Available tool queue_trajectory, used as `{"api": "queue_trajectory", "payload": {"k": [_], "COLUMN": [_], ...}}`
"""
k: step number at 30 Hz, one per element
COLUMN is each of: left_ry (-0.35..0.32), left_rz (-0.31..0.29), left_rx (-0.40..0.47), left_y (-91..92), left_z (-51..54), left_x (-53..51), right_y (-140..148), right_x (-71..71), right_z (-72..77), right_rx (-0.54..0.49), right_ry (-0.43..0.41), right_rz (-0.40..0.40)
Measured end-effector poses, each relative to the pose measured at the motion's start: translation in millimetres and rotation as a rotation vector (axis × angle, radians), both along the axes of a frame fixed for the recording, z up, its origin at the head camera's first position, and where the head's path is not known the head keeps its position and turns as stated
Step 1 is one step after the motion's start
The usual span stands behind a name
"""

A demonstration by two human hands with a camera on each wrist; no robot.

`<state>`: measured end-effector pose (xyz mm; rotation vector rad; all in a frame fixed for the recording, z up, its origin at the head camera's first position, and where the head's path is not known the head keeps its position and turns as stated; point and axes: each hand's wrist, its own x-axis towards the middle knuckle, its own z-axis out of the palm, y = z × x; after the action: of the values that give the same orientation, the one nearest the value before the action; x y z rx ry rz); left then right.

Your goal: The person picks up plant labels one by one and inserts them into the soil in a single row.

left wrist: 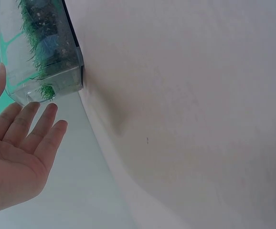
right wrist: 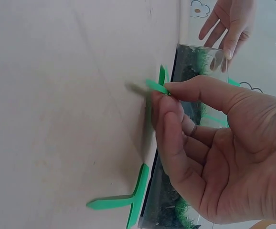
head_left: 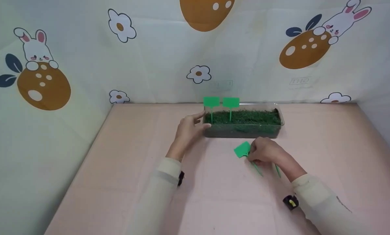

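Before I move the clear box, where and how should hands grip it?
I'd grip the clear box by its short end walls, from left and right: it is long, narrow and lies crosswise. The left hand is at one end; the right hand pinches a green tag and would need freeing. Stay low on the left, where two upright tags stand.
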<state>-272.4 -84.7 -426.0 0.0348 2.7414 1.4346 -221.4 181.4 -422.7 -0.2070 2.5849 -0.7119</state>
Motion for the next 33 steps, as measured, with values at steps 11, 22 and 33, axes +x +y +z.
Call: {"api": "queue_trajectory", "payload": {"k": [11,22,33], "left_ry": [0.0,0.014,0.021], "left_rz": [-0.003,-0.004,-0.002], "left_rx": [-0.013,-0.015,-0.01], "left_y": [-0.1,-0.1,0.2], "left_z": [0.3,-0.6,-0.7], "left_x": [-0.4,-0.6,0.2], "right_y": [2,9,16], "right_x": [0.7,-0.8,-1.8], "right_z": [3.3,7.4,14.4], "right_rx": [-0.122,-0.184,-0.308], "right_ry": [0.052,0.073,0.078], "right_rz": [-0.064,-0.081,-0.072]}}
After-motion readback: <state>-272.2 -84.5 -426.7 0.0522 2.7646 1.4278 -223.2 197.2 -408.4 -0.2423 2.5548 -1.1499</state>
